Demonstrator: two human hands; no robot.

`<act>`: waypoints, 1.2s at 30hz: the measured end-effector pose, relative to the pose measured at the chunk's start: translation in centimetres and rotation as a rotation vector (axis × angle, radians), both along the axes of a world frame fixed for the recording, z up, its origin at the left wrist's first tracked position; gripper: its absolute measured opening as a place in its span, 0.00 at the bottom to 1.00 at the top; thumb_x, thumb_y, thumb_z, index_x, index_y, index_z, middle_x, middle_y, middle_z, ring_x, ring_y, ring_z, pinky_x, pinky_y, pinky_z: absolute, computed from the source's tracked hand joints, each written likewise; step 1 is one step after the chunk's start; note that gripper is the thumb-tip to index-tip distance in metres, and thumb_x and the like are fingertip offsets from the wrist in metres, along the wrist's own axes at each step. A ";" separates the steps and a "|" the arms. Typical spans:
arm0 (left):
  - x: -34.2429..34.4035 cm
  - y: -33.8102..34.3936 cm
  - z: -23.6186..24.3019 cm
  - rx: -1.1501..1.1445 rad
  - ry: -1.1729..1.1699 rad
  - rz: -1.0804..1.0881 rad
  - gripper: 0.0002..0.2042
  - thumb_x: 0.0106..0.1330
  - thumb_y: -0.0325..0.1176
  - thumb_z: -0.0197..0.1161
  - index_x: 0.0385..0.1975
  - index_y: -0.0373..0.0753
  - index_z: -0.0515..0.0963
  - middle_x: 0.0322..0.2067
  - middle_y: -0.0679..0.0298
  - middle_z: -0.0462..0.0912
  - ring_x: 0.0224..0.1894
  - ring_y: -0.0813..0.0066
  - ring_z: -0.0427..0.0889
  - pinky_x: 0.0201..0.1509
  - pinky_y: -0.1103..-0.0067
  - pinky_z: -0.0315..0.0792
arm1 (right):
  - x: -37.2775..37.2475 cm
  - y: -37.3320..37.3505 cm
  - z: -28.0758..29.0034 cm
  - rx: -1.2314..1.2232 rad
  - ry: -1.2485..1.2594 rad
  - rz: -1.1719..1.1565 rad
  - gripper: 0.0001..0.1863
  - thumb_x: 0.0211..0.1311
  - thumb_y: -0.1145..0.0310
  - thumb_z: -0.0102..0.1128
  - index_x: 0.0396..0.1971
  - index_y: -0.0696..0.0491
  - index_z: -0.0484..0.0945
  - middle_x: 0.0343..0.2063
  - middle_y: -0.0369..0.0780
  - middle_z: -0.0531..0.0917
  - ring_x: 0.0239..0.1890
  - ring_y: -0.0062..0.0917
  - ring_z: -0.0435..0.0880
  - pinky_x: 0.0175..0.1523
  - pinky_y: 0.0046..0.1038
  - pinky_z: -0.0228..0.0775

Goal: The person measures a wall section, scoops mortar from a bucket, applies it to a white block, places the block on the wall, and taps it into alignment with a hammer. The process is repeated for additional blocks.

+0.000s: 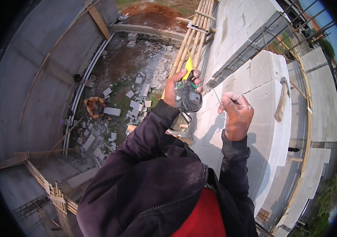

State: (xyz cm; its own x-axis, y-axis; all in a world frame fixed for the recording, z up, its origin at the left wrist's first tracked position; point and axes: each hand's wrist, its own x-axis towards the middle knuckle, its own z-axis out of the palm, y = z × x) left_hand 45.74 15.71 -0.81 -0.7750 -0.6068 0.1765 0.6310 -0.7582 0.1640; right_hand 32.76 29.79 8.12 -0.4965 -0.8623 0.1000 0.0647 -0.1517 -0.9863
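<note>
My left hand [170,90] is closed round a worn black tape measure [187,97], with a short length of its yellow blade [189,66] sticking out at the far side. To the right, my right hand [237,114] pinches a thin grey stick [217,96] between thumb and fingertips; its exact kind is too small to make out. Both hands are raised beside the top of a pale block wall [251,158], apart from each other. On that wall, further right, lies a hatchet-like tool [282,100] with a wooden handle.
Bamboo poles [196,33] run along the wall's left side. Far below, a person [94,107] crouches by a white block [112,111] among scattered rubble. Steel bars [251,53] jut from the wall at the upper right. Bamboo scaffolding [57,197] stands at the lower left.
</note>
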 end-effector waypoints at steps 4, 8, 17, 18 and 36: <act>1.1 1.5 0.1 -0.022 0.035 0.032 0.15 0.72 0.43 0.52 0.42 0.34 0.70 0.33 0.61 0.72 0.35 0.70 0.73 0.43 0.74 0.73 | 2.4 -0.4 -0.5 0.093 0.309 0.002 0.17 0.63 0.63 0.70 0.36 0.63 0.80 0.24 0.34 0.79 0.27 0.17 0.76 0.36 0.20 0.68; 1.4 2.7 -1.0 -0.032 -0.011 0.065 0.16 0.71 0.43 0.52 0.43 0.33 0.71 0.33 0.60 0.76 0.35 0.69 0.78 0.43 0.74 0.75 | 4.2 -2.0 -3.3 -0.124 0.322 0.051 0.17 0.60 0.65 0.73 0.40 0.61 0.80 0.28 0.33 0.79 0.30 0.13 0.73 0.38 0.18 0.68; 1.2 7.3 -4.0 0.155 -0.242 0.207 0.11 0.73 0.40 0.54 0.44 0.39 0.71 0.32 0.61 0.80 0.30 0.71 0.81 0.33 0.71 0.81 | 3.4 -3.2 -7.2 -0.045 0.391 -0.161 0.16 0.66 0.65 0.63 0.44 0.62 0.77 0.29 0.37 0.78 0.27 0.18 0.74 0.37 0.23 0.70; 0.8 7.7 -4.8 0.145 -0.297 0.222 0.11 0.73 0.40 0.53 0.44 0.40 0.70 0.33 0.60 0.81 0.29 0.71 0.81 0.32 0.72 0.80 | 2.0 -2.3 -7.5 0.083 0.485 -0.191 0.15 0.68 0.63 0.59 0.38 0.62 0.78 0.26 0.37 0.77 0.26 0.20 0.74 0.35 0.25 0.69; -2.1 7.7 -8.7 0.110 -1.011 0.279 0.13 0.65 0.38 0.61 0.35 0.31 0.76 0.29 0.59 0.79 0.34 0.72 0.79 0.36 0.74 0.72 | 3.1 3.1 -10.1 0.429 0.430 0.255 0.34 0.54 0.72 0.65 0.62 0.66 0.66 0.51 0.50 0.77 0.51 0.31 0.80 0.55 0.29 0.73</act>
State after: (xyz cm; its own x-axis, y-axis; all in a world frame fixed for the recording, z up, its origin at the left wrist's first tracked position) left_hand 43.63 23.43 -9.47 -0.3615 -0.7599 -0.5403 0.3935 -0.6497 0.6505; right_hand 35.90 32.87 -1.99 -0.2641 -0.9550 -0.1347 -0.3663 0.2285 -0.9020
